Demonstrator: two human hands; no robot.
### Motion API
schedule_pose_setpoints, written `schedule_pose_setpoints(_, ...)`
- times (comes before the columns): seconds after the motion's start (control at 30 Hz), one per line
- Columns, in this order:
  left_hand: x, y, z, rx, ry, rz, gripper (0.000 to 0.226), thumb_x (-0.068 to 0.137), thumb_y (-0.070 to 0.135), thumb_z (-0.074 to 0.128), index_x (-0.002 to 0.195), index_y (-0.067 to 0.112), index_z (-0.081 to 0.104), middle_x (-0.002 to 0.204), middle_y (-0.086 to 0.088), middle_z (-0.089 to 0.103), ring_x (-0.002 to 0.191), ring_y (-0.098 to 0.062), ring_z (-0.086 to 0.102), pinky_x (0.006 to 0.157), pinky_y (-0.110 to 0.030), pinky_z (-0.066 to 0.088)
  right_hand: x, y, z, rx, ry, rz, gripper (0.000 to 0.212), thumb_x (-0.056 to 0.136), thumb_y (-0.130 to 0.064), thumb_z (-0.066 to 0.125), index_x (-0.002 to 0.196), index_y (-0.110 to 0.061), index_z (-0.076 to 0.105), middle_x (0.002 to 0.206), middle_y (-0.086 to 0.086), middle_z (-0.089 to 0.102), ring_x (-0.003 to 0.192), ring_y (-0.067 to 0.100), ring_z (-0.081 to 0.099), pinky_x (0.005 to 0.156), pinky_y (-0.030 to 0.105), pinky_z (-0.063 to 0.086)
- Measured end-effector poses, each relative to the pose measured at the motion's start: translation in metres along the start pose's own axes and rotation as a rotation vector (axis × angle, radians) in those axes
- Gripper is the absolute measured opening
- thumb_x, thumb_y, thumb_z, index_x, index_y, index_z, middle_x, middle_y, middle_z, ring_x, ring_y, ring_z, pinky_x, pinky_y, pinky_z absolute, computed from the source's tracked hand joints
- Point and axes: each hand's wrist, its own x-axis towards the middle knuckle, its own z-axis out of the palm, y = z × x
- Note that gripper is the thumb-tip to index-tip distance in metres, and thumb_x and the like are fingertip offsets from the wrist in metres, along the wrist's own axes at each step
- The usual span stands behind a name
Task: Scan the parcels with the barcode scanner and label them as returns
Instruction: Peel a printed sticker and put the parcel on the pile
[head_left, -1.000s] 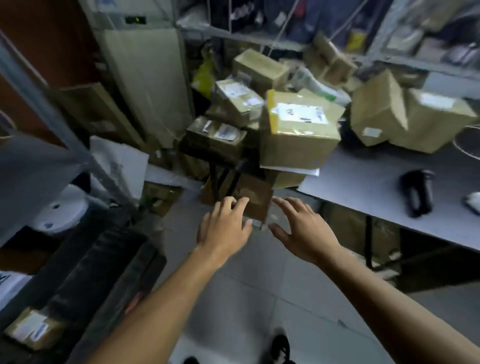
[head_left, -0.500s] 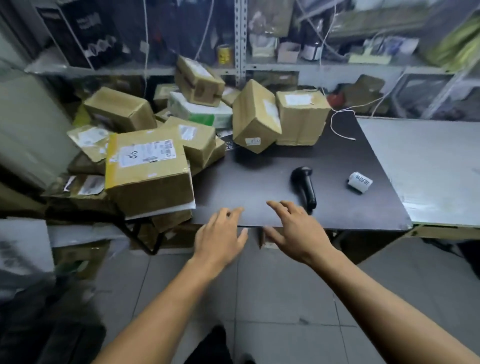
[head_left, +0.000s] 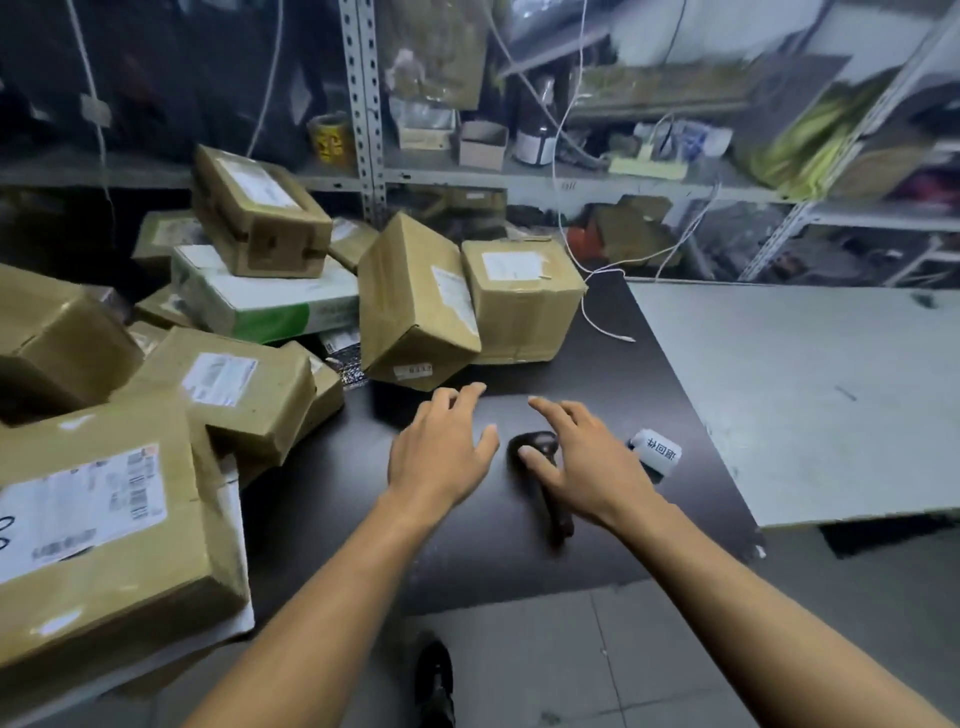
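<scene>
My fingers are spread and relaxed on both hands, gripping nothing. My left hand (head_left: 441, 452) hovers palm down over the black table (head_left: 467, 545); my right hand (head_left: 587, 462) hangs above the barcode scanner (head_left: 545, 478), which lies flat on the table with its head under my thumb and its handle pointing back toward me. Whether my right fingers touch it, I cannot tell.

The black table butts against a pale grey table (head_left: 805, 389) on my right. Behind both runs grey metal shelving (head_left: 363, 104), cluttered with small cartons, bags and cables; a white cable (head_left: 597, 291) trails down onto the black top. Below me is grey tiled floor (head_left: 571, 665).

One scanner, one white label roll (head_left: 657, 451) just right of my right hand, and a heap of parcels (head_left: 249, 374) crowding the table's left side: I count about ten brown cartons, plus one white-and-green box (head_left: 270, 306). Both forearms stretch forward, nearly parallel.
</scene>
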Motion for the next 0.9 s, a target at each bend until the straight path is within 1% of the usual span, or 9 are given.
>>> schedule_pose_setpoints(0.13,0.058,0.013,0.002,-0.069,-0.004,0.041,0.054,0.097,0.044,0.047,0.148,0.032,0.034,0.14,0.003,0.044,0.129,-0.019,0.044,0.091,-0.037,0.044,0.038,0.02,-0.007,0.077,0.01,0.082,0.063,0.094,-0.052,0.05,0.151,-0.034,0.028,0.148,-0.003,0.036,0.134,0.018,0.04,0.104,0.039,0.042)
schedule_pose_setpoints(0.23,0.09,0.016,0.0,-0.113,-0.015,0.049,0.052,0.097,0.044,0.047,0.147,0.034,0.035,0.139,0.002,0.045,0.128,-0.02,0.044,0.092,-0.038,0.044,0.062,0.032,-0.015,0.079,0.013,0.12,0.062,0.095,-0.052,0.048,0.151,-0.036,0.026,0.15,-0.005,0.032,0.134,0.017,0.039,0.102,0.036,0.042)
schedule_pose_setpoints(0.4,0.137,0.015,0.001,-0.165,-0.025,0.017,0.052,0.097,0.042,0.05,0.147,0.034,0.037,0.134,0.0,0.046,0.123,-0.022,0.047,0.091,-0.038,0.047,0.108,0.05,-0.026,0.104,0.024,0.181,0.061,0.096,-0.052,0.048,0.15,-0.038,0.025,0.151,-0.002,0.03,0.129,0.022,0.046,0.096,0.041,0.045)
schedule_pose_setpoints(0.53,0.171,0.019,0.007,-0.192,0.007,0.001,0.05,0.096,0.038,0.052,0.144,0.033,0.041,0.14,-0.003,0.039,0.128,-0.024,0.043,0.1,-0.039,0.045,0.148,0.067,-0.032,0.171,0.037,0.173,0.06,0.095,-0.05,0.05,0.149,-0.038,0.026,0.149,-0.002,0.032,0.128,0.021,0.047,0.096,0.04,0.045)
schedule_pose_setpoints(0.6,0.187,0.021,0.008,-0.21,0.013,-0.039,0.05,0.096,0.039,0.053,0.144,0.035,0.039,0.149,-0.006,0.031,0.136,-0.027,0.035,0.106,-0.041,0.041,0.169,0.075,-0.034,0.238,0.043,0.18,0.061,0.095,-0.048,0.052,0.149,-0.038,0.026,0.148,-0.001,0.032,0.128,0.02,0.047,0.097,0.038,0.043)
schedule_pose_setpoints(0.7,0.21,0.022,0.011,-0.249,-0.049,-0.135,0.06,0.094,0.051,0.054,0.148,0.042,0.029,0.157,-0.009,0.022,0.144,-0.029,0.027,0.111,-0.043,0.033,0.2,0.086,-0.042,0.377,0.087,0.186,0.068,0.095,-0.043,0.057,0.153,-0.035,0.021,0.152,0.004,0.029,0.128,0.021,0.045,0.103,0.035,0.037)
schedule_pose_setpoints(0.8,0.229,0.024,0.02,-0.278,-0.11,-0.205,0.069,0.09,0.061,0.053,0.15,0.049,0.019,0.16,-0.009,0.02,0.146,-0.029,0.026,0.115,-0.045,0.033,0.232,0.096,-0.048,0.506,0.098,0.226,0.072,0.095,-0.04,0.059,0.155,-0.033,0.019,0.154,0.004,0.029,0.135,0.019,0.039,0.098,0.027,0.03)
schedule_pose_setpoints(0.83,0.235,0.025,0.023,-0.292,-0.123,-0.23,0.07,0.09,0.062,0.053,0.15,0.05,0.018,0.16,-0.009,0.021,0.145,-0.028,0.027,0.115,-0.044,0.033,0.242,0.099,-0.049,0.546,0.086,0.243,0.072,0.095,-0.04,0.059,0.155,-0.033,0.02,0.154,0.003,0.031,0.137,0.019,0.037,0.1,0.027,0.029)
schedule_pose_setpoints(0.9,0.245,0.027,0.029,-0.351,-0.151,-0.278,0.07,0.091,0.058,0.054,0.151,0.048,0.02,0.16,-0.007,0.024,0.145,-0.026,0.028,0.113,-0.04,0.03,0.259,0.106,-0.047,0.599,0.063,0.253,0.072,0.094,-0.043,0.058,0.154,-0.033,0.02,0.155,0.001,0.034,0.14,0.022,0.036,0.11,0.033,0.032)
